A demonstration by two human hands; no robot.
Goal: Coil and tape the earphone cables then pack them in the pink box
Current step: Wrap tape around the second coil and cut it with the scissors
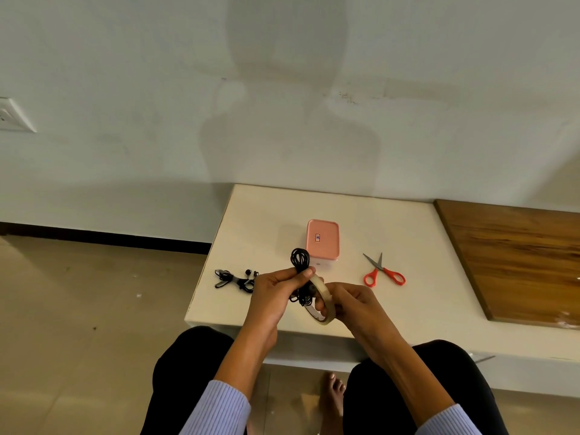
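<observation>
1. We see the left hand (276, 293) gripping a coiled black earphone cable (300, 262) at its middle, fingers curled round it, with one loop standing above the thumb and the rest hanging below.
2. The right hand (351, 304) grasps a roll of clear tape (323, 304), pressed against the lower part of the coil; both hands hover over the near edge of the white table (423, 277).
3. The pink box (322, 240), lid on, stands just beyond the coil, toward the middle of the table and well clear of every edge.
4. A second earphone cable (235, 280) lies bundled close to the table's left edge.
5. Red-handled scissors (383, 271) lie right of the box, apart from it, blades partly open.
6. A wooden panel (518, 262) covers the right side; we note bare white surface between it and the scissors.
7. Open floor (94, 309) lies left of the table.
</observation>
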